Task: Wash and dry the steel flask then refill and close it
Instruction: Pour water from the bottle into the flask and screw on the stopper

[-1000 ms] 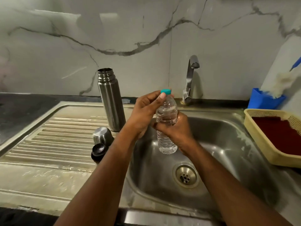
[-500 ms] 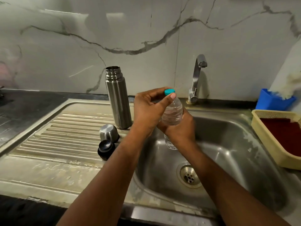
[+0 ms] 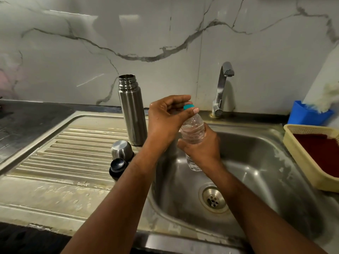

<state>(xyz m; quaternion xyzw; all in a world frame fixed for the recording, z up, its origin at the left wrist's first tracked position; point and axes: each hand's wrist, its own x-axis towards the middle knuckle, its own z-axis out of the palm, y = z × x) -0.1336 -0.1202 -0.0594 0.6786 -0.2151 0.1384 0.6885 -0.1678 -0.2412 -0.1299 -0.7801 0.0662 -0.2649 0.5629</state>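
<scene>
Water bottle held over the sink, flask open on the drainboard.

Head view: the right hand (image 3: 201,149) grips the plastic bottle (image 3: 193,132) above the basin (image 3: 256,162); the left hand (image 3: 165,120) pinches its teal cap (image 3: 189,106). Far left the uncapped steel flask (image 3: 132,110) stands upright, its steel cup (image 3: 122,152) and black stopper (image 3: 118,166) just near of it. Far right sit a tap (image 3: 222,88) and yellow basket (image 3: 302,153). Since half a second ago the left fingers have curled further over the cap.
</scene>
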